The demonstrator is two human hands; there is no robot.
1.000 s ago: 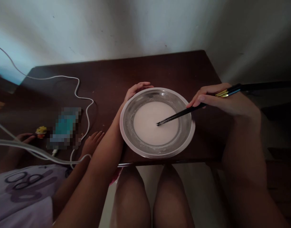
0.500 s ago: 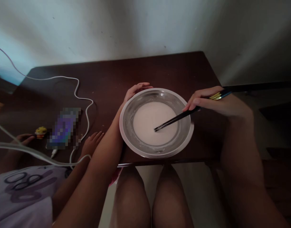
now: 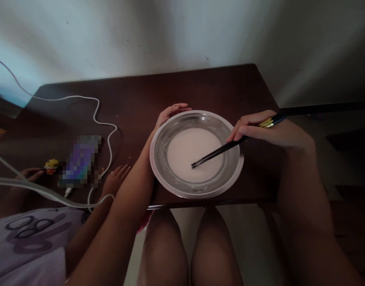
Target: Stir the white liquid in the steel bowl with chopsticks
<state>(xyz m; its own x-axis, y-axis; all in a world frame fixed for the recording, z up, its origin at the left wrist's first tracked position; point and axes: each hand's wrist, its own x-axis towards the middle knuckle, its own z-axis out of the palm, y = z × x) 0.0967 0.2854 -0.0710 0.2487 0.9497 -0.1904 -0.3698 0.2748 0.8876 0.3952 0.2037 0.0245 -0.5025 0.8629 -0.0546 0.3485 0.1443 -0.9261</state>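
Note:
A wide metal bowl (image 3: pixel 158 174) stands near the table's front edge, holding a smooth, pale white liquid mixture (image 3: pixel 188 151). My left hand (image 3: pixel 172 112) curves round the bowl's far left side, its fingers against the outside just below the rim and partly hidden by it. Between the fingers of my right hand (image 3: pixel 256 126) is a pair of black chopsticks (image 3: pixel 219 151) with gold and blue ends. They slant down to the left over the bowl's right rim, tips in the mixture close to the middle. White residue clings to the bowl's inner wall.
On the dark wooden table (image 3: pixel 200 87), a white cable (image 3: pixel 109 143) winds past a blurred-out phone (image 3: pixel 81 159). A small yellow figure (image 3: pixel 51 166) touches the hand of another person (image 3: pixel 27 238) at the left. That person's other hand (image 3: pixel 116 178) rests beside my left forearm. A wall (image 3: pixel 170 35) rises behind.
The chopstick tips have shifted slightly left and toward me in the mixture, and my right hand has moved a little left with them. My left hand and the bowl stay practically in place.

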